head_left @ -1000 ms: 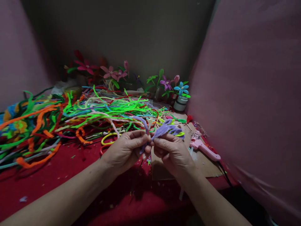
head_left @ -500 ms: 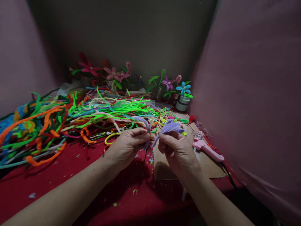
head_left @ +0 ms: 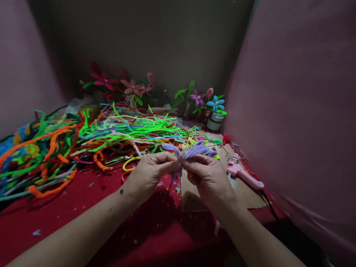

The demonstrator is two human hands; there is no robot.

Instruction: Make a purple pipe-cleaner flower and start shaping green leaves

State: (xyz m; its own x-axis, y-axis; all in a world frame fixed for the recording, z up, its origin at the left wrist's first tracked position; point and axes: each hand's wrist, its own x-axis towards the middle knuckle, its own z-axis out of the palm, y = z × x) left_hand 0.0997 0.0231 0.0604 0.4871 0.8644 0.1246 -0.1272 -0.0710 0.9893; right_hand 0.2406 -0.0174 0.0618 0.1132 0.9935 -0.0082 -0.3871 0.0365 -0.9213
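My left hand (head_left: 154,170) pinches a purple pipe-cleaner petal (head_left: 171,148) that curls up and over to the left, with a thin dark stem hanging below the fingers. Several more purple pipe-cleaner petals (head_left: 198,149) fan out to the right, their narrow ends gripped between thumb and finger of my right hand (head_left: 210,178). Pale stamens (head_left: 184,147) show between the two purple pieces. Both hands' fingertips meet, and where the pieces join is hidden behind them.
Loose pipe cleaners (head_left: 133,129) heap across the left and back. A pink glue gun (head_left: 244,174) lies on cardboard (head_left: 236,198) at right. Scissors with a yellow handle (head_left: 130,162) rest left of my hands. Finished flowers, including a blue one (head_left: 215,104) in a jar (head_left: 215,121), stand behind.
My right hand has moved left with its purple petals, closing the gap to the piece in my left hand. The petals now sit against the pale stamens.
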